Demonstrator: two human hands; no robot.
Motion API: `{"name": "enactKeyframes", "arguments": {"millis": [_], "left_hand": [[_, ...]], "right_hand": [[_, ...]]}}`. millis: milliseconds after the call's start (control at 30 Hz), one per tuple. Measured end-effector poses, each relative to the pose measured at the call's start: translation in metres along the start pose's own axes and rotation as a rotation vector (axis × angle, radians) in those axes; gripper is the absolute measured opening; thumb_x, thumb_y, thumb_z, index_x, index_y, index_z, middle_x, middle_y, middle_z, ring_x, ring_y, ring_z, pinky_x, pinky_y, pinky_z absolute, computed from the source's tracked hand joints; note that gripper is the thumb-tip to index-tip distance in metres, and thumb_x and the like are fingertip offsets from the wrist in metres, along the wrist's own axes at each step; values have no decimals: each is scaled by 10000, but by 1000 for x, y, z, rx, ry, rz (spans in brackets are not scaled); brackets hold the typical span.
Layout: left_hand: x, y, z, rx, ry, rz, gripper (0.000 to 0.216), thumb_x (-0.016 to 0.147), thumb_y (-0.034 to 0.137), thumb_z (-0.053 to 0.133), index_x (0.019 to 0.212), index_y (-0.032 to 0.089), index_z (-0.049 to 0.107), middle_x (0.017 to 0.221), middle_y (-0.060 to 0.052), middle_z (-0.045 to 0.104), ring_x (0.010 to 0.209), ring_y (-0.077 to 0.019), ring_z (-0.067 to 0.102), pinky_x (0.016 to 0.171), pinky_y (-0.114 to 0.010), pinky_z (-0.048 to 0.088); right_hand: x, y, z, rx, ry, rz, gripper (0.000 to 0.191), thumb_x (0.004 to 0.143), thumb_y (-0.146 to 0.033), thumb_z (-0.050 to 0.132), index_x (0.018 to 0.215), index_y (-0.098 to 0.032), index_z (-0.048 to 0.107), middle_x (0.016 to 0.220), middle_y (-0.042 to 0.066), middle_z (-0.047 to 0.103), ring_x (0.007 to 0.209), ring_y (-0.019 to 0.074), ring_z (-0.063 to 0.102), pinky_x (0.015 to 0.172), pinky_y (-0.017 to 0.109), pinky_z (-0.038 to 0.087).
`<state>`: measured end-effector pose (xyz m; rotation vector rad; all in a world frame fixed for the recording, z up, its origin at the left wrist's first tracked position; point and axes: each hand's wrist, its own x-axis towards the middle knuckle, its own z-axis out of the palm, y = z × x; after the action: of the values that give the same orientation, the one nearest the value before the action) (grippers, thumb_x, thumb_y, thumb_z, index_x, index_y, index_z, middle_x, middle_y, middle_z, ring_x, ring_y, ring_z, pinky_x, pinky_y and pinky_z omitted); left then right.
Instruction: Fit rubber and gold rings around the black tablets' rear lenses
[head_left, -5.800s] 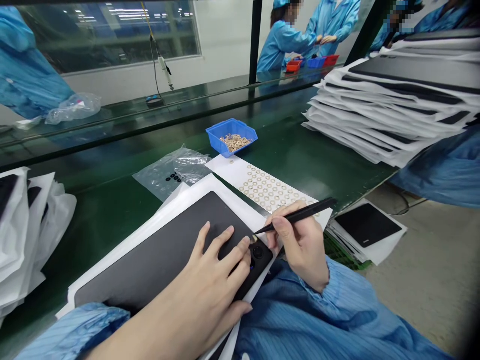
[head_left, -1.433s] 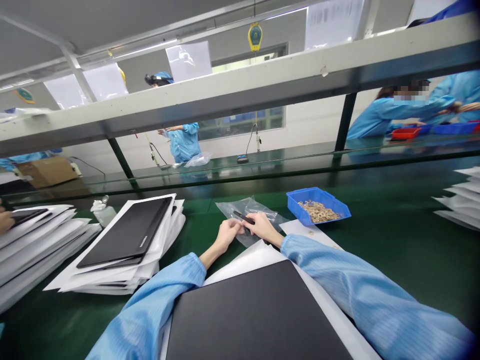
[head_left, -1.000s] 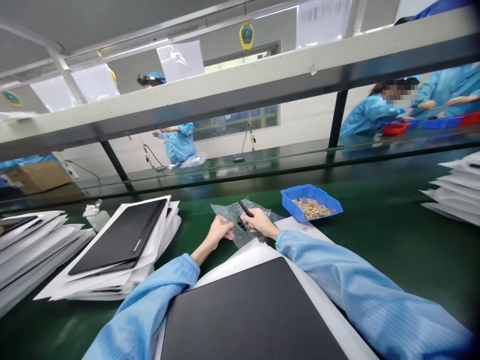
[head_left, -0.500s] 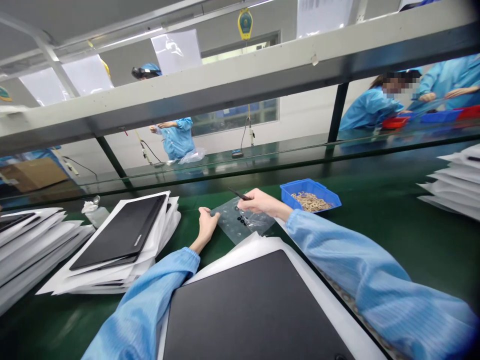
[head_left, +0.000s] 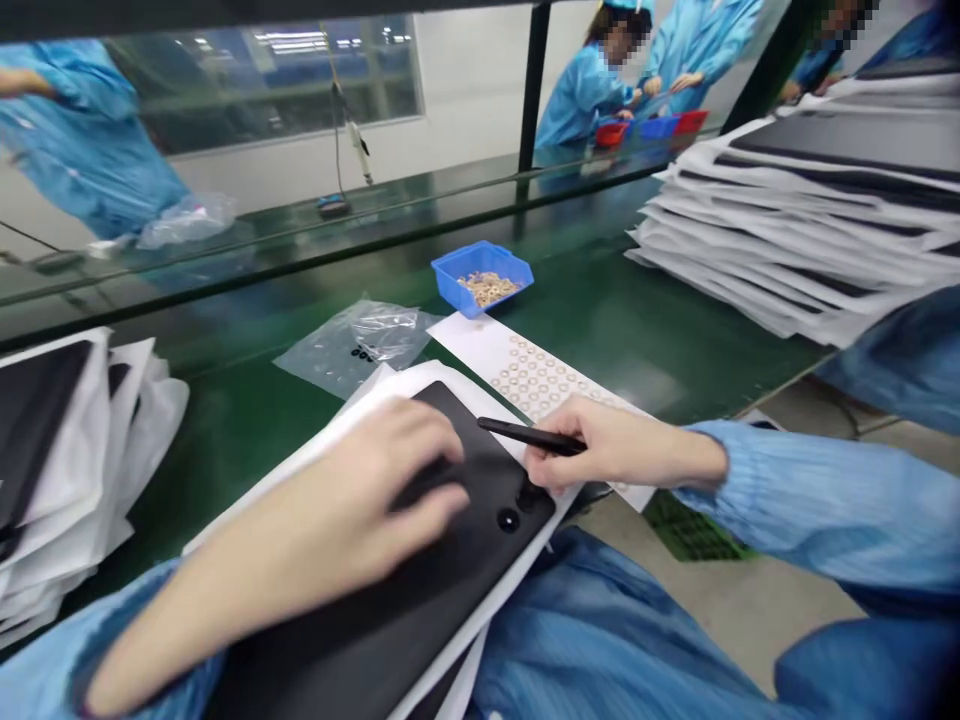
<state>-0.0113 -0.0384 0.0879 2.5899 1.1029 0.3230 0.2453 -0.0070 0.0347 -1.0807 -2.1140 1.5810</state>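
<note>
Long green bench (head_left: 622, 320). On it: blue bin (head_left: 482, 275) w/ small rings, clear plastic bag (head_left: 360, 345), white sheet w/ ring stickers (head_left: 525, 375), black tablet on white wrap (head_left: 420, 560), tall wrapped stacks left (head_left: 67, 450) & right (head_left: 795, 230).

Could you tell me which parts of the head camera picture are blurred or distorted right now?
In the head view, the left hand and its forearm are smeared by motion blur; the right hand holding the black tweezers is sharper; the blue bin stays fairly crisp; wide-angle distortion bends the stacked tablets at the right edge.
</note>
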Motion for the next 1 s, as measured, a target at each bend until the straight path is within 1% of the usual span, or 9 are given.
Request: {"name": "enactKeyframes", "arguments": {"millis": [67, 167, 333, 467, 667, 767, 867, 933, 1000], "left_hand": [[-2, 16, 22, 64, -157, 110, 219, 886, 317, 509, 1094, 268, 552, 1276, 3, 512, 1215, -196, 428, 938, -288, 432], [-4, 15, 36, 125, -224, 122, 278, 895, 316, 490, 1174, 304, 500, 1392, 19, 420, 1333, -212, 298, 993, -354, 417], [-2, 7, 33, 150, -224, 132, 268, 917, 287, 452, 1180, 307, 494, 1352, -1, 474, 1301, -214, 367, 1090, -471, 286], [-1, 8, 35, 136, -228, 131, 255, 917, 287, 445, 1167, 307, 497, 1324, -4, 501, 1292, -232, 378, 1070, -517, 293], [1, 8, 35, 93, -229, 132, 230, 923, 267, 437, 1136, 317, 509, 1282, 6, 516, 1266, -205, 396, 1084, -479, 280], [4, 8, 34, 70, -232, 125, 217, 923, 261, 440, 1116, 306, 527, 1249, 5, 530, 1221, -193, 440, 1102, -459, 257], [4, 10, 34, 72, -216, 134, 230, 919, 261, 442, 1125, 292, 539, 1221, -7, 546, 1209, -202, 452, 1094, -442, 287], [2, 13, 38, 112, -184, 148, 283, 911, 268, 448, 1185, 269, 518, 1234, -45, 540, 1218, -232, 447, 1061, -451, 344], [-2, 17, 47, 183, -147, 180, 382, 884, 302, 491, 1260, 241, 476, 1274, -110, 514, 1244, -300, 421, 998, -511, 399]], "right_hand": [[-7, 5, 8, 81, 16, 33, 135, 738, -188, 586, 621, -137, 632, 558, -23, 584, 529, 80, 522, 519, 184, 396], [-8, 6, 15, 165, 44, 40, 119, 725, -162, 582, 610, -139, 603, 540, -36, 544, 508, 69, 497, 505, 173, 403], [-7, 5, 19, 98, 101, 51, 123, 710, -152, 566, 593, -139, 600, 523, -32, 533, 490, 70, 469, 460, 168, 368], [-8, 5, 20, 14, 128, 92, 95, 691, -156, 565, 603, -144, 597, 522, -46, 495, 481, 66, 440, 441, 168, 326], [-8, -1, 23, -154, 154, 121, 86, 683, -174, 550, 600, -158, 569, 519, -47, 480, 475, 73, 429, 422, 177, 305], [-8, -6, 27, -323, 217, 85, 188, 690, -192, 545, 519, -172, 470, 458, -53, 410, 430, 69, 367, 392, 195, 246], [-8, -8, 28, -440, 250, 42, 274, 698, -177, 552, 489, -180, 375, 421, -57, 378, 398, 63, 333, 387, 210, 216], [-9, -7, 27, -426, 255, 2, 292, 718, -188, 571, 489, -178, 390, 428, -56, 389, 404, 63, 346, 394, 213, 228], [-13, -3, 28, -321, 337, -40, 306, 755, -255, 596, 493, -176, 459, 439, -50, 411, 417, 69, 374, 404, 214, 261]]}}
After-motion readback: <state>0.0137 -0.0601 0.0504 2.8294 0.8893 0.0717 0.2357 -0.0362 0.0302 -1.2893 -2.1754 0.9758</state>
